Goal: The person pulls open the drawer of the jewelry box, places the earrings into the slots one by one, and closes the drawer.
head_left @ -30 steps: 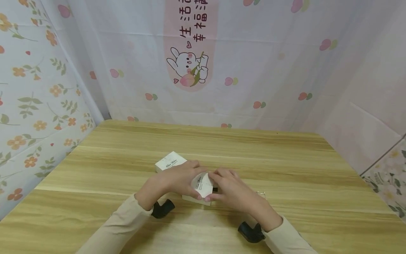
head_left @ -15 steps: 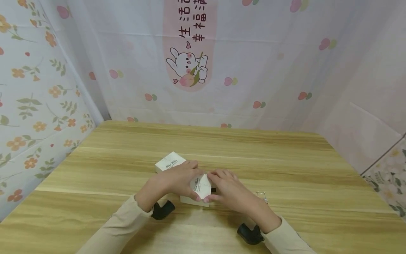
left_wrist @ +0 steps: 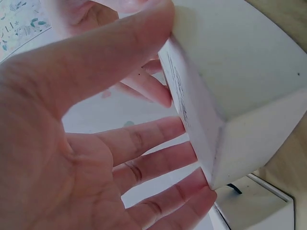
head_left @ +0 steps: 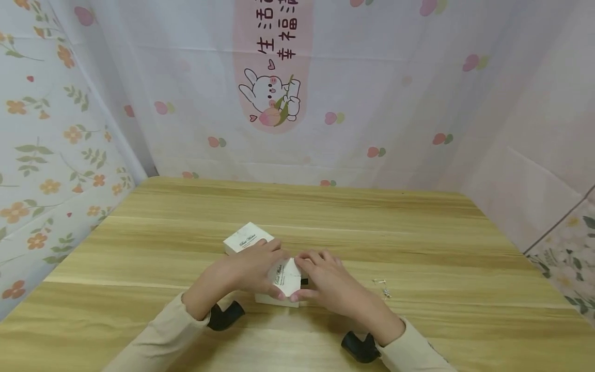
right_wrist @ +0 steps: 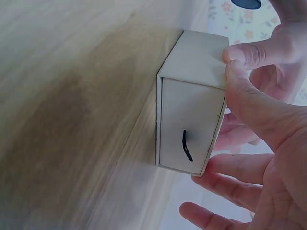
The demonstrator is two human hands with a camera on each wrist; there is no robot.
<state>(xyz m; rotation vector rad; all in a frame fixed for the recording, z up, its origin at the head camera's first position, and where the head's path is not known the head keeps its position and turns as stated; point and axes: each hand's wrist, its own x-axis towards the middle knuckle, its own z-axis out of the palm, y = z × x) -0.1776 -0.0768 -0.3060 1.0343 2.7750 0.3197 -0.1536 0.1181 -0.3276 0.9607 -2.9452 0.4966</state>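
A small white drawer-style gift box (head_left: pixel 286 279) with dark lettering on top lies on the table under both hands. My left hand (head_left: pixel 251 267) holds its left part, thumb at the near edge and fingers across the top. At its right end, my right hand (head_left: pixel 332 284) grips it between thumb and fingertips; the two thumbs nearly meet. In the right wrist view, the box's end face (right_wrist: pixel 192 120) carries a black pull loop (right_wrist: pixel 187 146), and the drawer sits flush. A second white box (head_left: pixel 248 236) lies behind to the left, partly covered by my left hand.
To the right of my right hand, small shiny pieces of jewellery (head_left: pixel 386 293), seemingly earrings, lie on the wooden table (head_left: pixel 418 248). Black mounts (head_left: pixel 226 316) sit at both wrists. Printed curtains (head_left: pixel 353 93) hang behind the table and at its sides.
Both hands and the box have shifted slightly left and nearer, their hold unchanged. The jewellery shows more fully beside my right forearm. The head view has turned a little.
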